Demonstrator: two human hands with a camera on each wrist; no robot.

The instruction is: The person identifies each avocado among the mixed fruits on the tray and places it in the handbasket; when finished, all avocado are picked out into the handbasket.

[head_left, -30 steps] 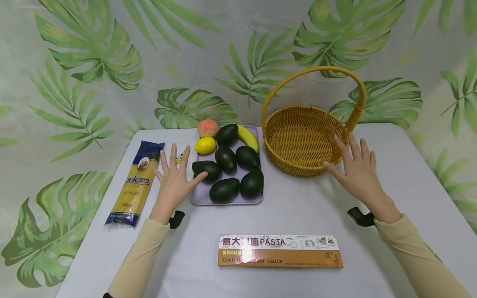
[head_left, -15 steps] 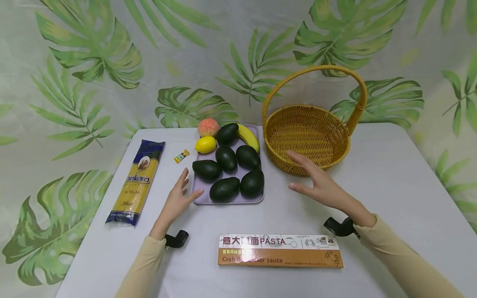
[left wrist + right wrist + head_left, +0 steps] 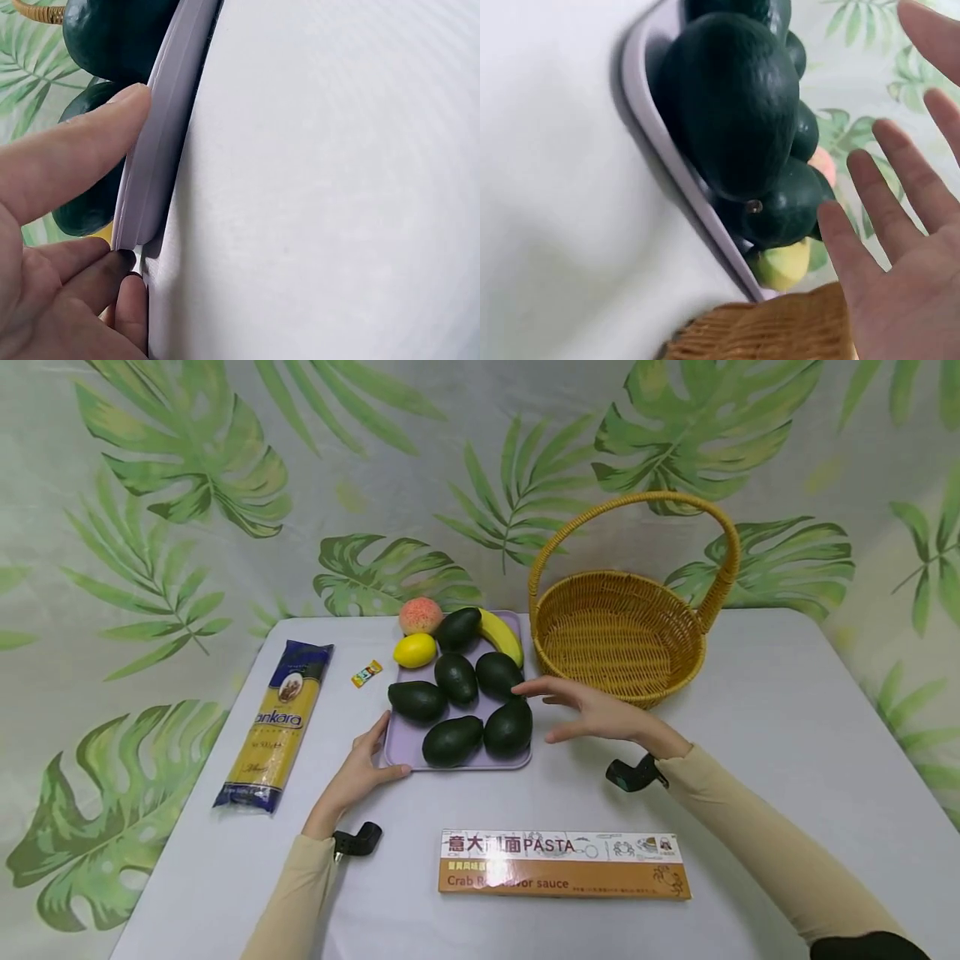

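In the head view a lilac tray [image 3: 408, 743] carries several dark green avocados [image 3: 452, 742], a yellow lemon [image 3: 415, 651], a pinkish peach [image 3: 421, 616] and a banana [image 3: 504, 639]. My left hand [image 3: 356, 781] grips the tray's near left corner, thumb at the front rim and fingers bent at the left side. The left wrist view has the thumb against the tray wall [image 3: 154, 157] and fingertips at its corner. My right hand [image 3: 603, 717], fingers spread and holding nothing, hovers just right of the tray, close to the nearest right avocado [image 3: 731, 105].
A wicker basket [image 3: 697, 652] with a tall handle stands behind my right hand. A pasta box [image 3: 564, 866] lies in front, a blue and yellow ankara pasta bag [image 3: 275, 727] at the left. A small wrapped candy [image 3: 367, 674] sits left of the tray.
From above the table, both hands have come down and inward. The left hand has reached the tray's corner; the right has moved left from the basket toward the tray's right side.
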